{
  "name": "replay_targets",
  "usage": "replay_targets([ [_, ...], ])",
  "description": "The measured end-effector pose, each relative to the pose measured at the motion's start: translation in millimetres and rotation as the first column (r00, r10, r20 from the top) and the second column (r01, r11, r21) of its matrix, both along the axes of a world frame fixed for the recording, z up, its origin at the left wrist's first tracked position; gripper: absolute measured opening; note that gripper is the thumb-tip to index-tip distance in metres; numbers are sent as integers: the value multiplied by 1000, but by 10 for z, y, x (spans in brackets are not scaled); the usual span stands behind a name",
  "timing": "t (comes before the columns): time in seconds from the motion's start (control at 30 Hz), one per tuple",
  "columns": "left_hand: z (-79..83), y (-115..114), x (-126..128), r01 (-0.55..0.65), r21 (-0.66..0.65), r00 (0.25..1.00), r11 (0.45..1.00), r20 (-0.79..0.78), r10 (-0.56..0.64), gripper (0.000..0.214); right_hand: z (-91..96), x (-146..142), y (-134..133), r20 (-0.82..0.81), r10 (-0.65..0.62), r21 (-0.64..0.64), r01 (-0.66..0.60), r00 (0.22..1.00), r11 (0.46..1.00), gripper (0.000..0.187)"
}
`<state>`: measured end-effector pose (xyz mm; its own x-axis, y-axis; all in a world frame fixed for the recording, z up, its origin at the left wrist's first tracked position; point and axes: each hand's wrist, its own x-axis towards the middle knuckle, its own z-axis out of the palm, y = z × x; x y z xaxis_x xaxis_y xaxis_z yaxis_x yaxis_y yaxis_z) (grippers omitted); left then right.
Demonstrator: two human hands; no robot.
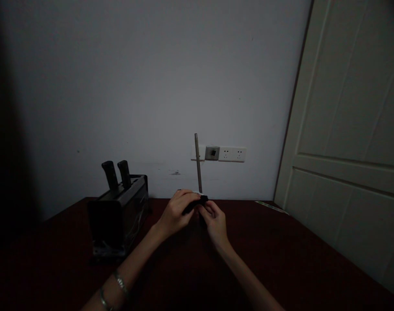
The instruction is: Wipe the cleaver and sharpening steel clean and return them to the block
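A slim grey rod (198,164), which looks like a sharpening steel, stands nearly upright above my hands, tilted slightly left at the top. Near its lower end my right hand (216,222) is closed, fingers pinched around a dark part under the rod. My left hand (177,211) curls over a black piece (190,207) that runs up to the foot of the rod. A small pale strip shows by its fingertips. Fingers and dim light hide how the black piece and rod meet. Both hands are close together over the dark red table (248,246).
On the left stands a dark knife block (119,211) with two black handles (110,175) sticking up. Switches and wall sockets (232,154) sit on the wall behind. A flat printed strip (271,207) lies at the back right, near a pale panelled door (342,164).
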<state>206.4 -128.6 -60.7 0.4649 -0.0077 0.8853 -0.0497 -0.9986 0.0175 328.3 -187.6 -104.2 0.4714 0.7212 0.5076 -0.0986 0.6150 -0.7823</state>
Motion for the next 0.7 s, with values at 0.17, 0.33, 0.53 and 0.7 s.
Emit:
replay_targets([
  [0.17,16,-25,-13,23,-46,998,999,-64,-26,38,51,-5,-30,21,-10,11,10,1000,1000,20],
  [0.33,91,-55,-41,67,-138,996,988,-44,-74,36,147,8,-89,35,-7,-15,8,999,1000,19],
  [0.53,142,-71,-61,64,-186,998,981,3,-64,24,221,-12,-156,70,-19,-35,21,997,999,22],
  [0.7,143,-35,-88,37,-213,997,976,-53,-49,21,158,-12,-124,80,-2,-49,6,997,999,25],
])
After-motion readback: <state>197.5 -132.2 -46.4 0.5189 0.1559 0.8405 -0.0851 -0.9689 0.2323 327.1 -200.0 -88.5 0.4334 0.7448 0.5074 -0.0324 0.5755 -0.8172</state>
